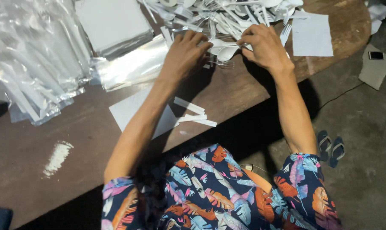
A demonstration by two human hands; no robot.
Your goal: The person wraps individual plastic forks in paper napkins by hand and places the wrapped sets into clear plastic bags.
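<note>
While both arms are stretched forward over the brown wooden bench [244, 91], the two hands are seen working at the near edge of a heap of white plastic cutlery [227, 15]. Left hand [184, 53]: fingers curled down, tips resting on the bowls of white spoons [225, 49] lying just beside the heap; whether anything is actually pinched cannot be told. Right hand [265, 44]: grip closed, thumb and forefinger pinched on the handle end of a spoon from that same small bunch. A clear plastic fork [222, 64] is noted on the bench just below the spoons.

Left of the hands, a glossy clear sleeve [133, 66] and a large pile of sealed clear packets [31, 59] are laid out. A stack of white napkins [112, 23] sits behind them. Loose white paper strips [195, 114] and a white sheet [131, 108] lie between the forearms. Another white sheet [312, 34] is seen right of the heap. Sandals [331, 147] rest on the floor.
</note>
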